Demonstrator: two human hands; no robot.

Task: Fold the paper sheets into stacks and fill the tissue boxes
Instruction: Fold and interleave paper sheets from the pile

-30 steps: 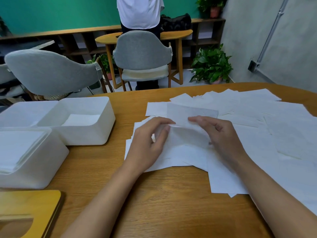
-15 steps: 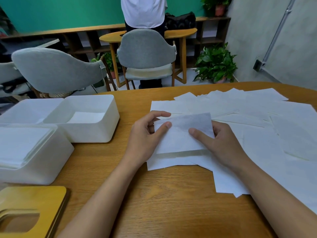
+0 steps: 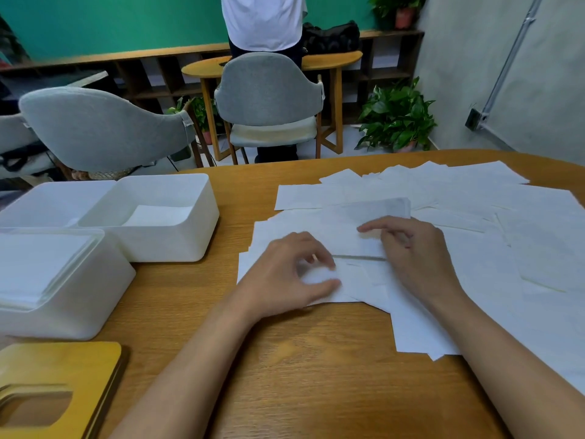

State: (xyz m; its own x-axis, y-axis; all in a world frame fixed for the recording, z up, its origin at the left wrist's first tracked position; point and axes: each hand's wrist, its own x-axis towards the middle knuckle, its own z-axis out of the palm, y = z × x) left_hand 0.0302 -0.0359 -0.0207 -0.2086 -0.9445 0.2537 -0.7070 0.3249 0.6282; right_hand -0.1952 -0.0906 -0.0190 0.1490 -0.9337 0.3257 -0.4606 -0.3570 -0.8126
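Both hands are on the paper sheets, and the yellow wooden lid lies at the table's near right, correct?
No: the head view shows the yellow wooden lid at the near left. The left hand and right hand are on the paper sheets.

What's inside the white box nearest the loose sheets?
In the white box, white paper lies flat on the floor. The near wall hides its front edge.
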